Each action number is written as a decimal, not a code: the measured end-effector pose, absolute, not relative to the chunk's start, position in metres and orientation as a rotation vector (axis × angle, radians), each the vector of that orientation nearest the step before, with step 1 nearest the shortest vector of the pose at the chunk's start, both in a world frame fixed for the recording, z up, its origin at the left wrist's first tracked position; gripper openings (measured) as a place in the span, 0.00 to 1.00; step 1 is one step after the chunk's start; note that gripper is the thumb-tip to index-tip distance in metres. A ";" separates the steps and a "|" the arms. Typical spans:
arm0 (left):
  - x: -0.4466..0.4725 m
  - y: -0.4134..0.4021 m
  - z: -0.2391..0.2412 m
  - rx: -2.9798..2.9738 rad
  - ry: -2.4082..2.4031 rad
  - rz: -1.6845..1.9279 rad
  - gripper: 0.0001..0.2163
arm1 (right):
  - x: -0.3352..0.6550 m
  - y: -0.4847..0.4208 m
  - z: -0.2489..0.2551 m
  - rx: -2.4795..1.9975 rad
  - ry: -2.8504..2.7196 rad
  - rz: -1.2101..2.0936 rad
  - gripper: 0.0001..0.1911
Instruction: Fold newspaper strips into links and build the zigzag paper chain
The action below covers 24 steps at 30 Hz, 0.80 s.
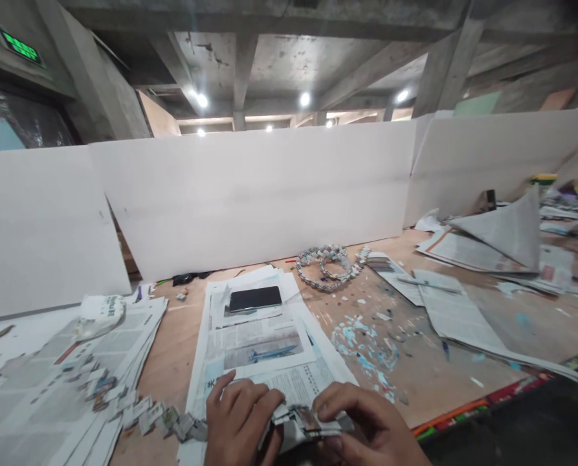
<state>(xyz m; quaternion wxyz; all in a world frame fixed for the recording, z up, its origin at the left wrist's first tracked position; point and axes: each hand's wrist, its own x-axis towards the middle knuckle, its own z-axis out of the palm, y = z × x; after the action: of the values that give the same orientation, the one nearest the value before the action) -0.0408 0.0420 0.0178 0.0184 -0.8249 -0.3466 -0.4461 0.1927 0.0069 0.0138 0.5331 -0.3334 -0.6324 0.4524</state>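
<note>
A zigzag chain of folded newspaper strips (145,414) runs from the left newspapers toward my hands at the bottom centre. My left hand (243,414) has its fingers curled round the chain's near end. My right hand (361,417) pinches the folded paper links between thumb and fingers, just right of the left hand. Both hands are over the front edge of a stack of newspaper sheets (279,382). The undersides of the fingers and part of the chain are hidden.
A black phone (254,298) lies on the sheets. Beyond is a coiled paper chain (312,285). Blue and white paper scraps (366,349) litter the table at right. Newspapers (463,310) lie farther right, more newspapers (31,401) at left. White boards (259,200) wall the table's back.
</note>
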 end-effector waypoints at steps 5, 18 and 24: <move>-0.036 0.042 0.015 -2.528 -1.049 -1.457 0.12 | 0.191 0.011 0.010 -0.762 -1.501 1.082 0.07; -0.041 0.040 0.000 -2.522 -1.020 -1.387 0.11 | 0.197 0.013 -0.002 -0.888 -1.389 0.926 0.04; -0.036 0.037 0.006 -2.500 -1.017 -1.394 0.11 | 0.191 0.014 0.001 -0.973 -1.436 0.976 0.15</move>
<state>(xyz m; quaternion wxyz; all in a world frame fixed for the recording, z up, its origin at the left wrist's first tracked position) -0.0356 0.0373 0.0061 0.0522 -0.8219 -0.3342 -0.4583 0.1913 0.0138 0.0013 0.5443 -0.4102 -0.6052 0.4114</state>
